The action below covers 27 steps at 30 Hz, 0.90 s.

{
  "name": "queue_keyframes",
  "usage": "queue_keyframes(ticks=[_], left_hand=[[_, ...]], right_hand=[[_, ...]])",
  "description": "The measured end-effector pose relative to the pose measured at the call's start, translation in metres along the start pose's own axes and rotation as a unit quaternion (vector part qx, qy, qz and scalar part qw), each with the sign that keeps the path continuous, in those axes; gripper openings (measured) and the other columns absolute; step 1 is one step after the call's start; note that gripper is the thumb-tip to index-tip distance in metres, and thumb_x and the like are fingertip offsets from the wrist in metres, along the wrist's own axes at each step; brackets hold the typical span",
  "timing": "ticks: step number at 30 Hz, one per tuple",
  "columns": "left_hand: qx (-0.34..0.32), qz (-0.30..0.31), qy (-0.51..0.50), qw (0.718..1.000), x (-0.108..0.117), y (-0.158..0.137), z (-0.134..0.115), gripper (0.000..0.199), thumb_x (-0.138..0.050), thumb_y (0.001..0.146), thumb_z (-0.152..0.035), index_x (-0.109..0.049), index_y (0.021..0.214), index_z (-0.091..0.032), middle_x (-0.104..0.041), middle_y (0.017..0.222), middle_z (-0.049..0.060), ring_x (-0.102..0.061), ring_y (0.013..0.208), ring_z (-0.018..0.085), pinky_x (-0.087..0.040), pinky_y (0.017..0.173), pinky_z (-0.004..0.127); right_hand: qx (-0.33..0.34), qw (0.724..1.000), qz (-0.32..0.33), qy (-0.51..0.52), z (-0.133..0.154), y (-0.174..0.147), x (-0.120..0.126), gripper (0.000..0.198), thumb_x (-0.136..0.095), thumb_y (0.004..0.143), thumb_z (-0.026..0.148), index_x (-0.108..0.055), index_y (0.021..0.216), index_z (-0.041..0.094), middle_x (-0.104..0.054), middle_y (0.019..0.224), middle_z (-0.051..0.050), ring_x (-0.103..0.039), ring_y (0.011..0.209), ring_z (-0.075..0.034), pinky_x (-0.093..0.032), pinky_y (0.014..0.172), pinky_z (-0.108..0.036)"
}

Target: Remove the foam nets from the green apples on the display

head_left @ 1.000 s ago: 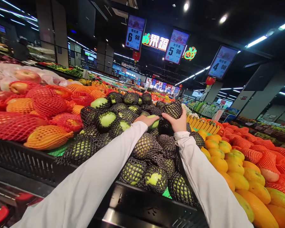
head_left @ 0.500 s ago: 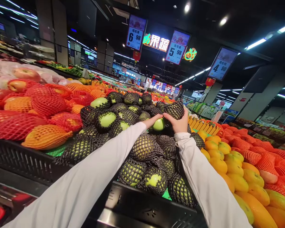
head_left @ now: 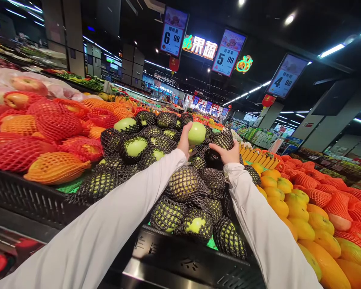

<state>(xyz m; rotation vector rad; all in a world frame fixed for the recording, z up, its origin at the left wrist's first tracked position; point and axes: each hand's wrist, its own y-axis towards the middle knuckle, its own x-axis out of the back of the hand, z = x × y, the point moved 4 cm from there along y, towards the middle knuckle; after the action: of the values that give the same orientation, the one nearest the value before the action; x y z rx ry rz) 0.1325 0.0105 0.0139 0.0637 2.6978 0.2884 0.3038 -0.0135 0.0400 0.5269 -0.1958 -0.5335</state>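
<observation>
A bare green apple [head_left: 197,133] is in my left hand [head_left: 185,139], raised just above the pile. My right hand [head_left: 228,153] grips another green apple in a black foam net [head_left: 223,139], its thumb pointing left toward the first one. Between and below the hands lie several netted green apples [head_left: 184,184], some with green skin showing through gaps in the nets. These fill a black crate [head_left: 165,251] in front of me. The fingers of both hands are partly hidden behind the fruit.
To the left are apples in red and orange nets [head_left: 55,120]. Oranges [head_left: 297,212] and red-netted fruit [head_left: 333,196] lie to the right, by a low yellow divider [head_left: 258,158]. Price signs [head_left: 228,52] hang overhead. Part of a red cart [head_left: 0,263] shows at lower left.
My left hand has lifted the bare green apple up out of the pile. My right hand stays nearly in place with the netted apple.
</observation>
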Motion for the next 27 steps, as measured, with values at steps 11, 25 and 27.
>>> queue_keyframes(ticks=[11,25,27], left_hand=[[0.02,0.192,-0.164,0.967,-0.023,-0.026,-0.007,0.085,-0.049,0.066,-0.083,-0.06,0.123,-0.02,-0.071,0.093,0.012,-0.066,0.086,0.029,-0.051,0.065,0.037],[0.014,0.104,-0.144,0.984,-0.014,-0.014,-0.001,0.088,-0.042,0.066,-0.087,-0.057,0.126,-0.024,-0.069,0.11,0.009,-0.065,0.098,0.027,-0.053,0.073,0.037],[0.021,0.113,-0.149,0.982,-0.016,-0.015,0.001,0.086,-0.047,0.065,-0.086,-0.058,0.125,-0.025,-0.069,0.109,0.008,-0.065,0.098,0.027,-0.054,0.074,0.038]], right_hand=[[0.082,0.973,0.211,-0.045,0.009,-0.009,-0.016,0.129,-0.093,0.029,0.041,-0.038,0.142,0.016,-0.042,0.147,-0.016,-0.041,0.137,-0.031,-0.029,0.118,-0.047],[0.183,0.962,0.148,-0.142,0.007,-0.011,-0.011,0.108,-0.085,0.049,0.065,-0.044,0.144,0.032,-0.039,0.15,-0.01,-0.025,0.142,-0.035,-0.016,0.116,-0.062],[0.21,0.957,0.134,-0.146,0.011,-0.017,-0.011,0.103,-0.083,0.052,0.066,-0.044,0.143,0.038,-0.031,0.155,-0.008,-0.017,0.145,-0.036,-0.012,0.115,-0.065]])
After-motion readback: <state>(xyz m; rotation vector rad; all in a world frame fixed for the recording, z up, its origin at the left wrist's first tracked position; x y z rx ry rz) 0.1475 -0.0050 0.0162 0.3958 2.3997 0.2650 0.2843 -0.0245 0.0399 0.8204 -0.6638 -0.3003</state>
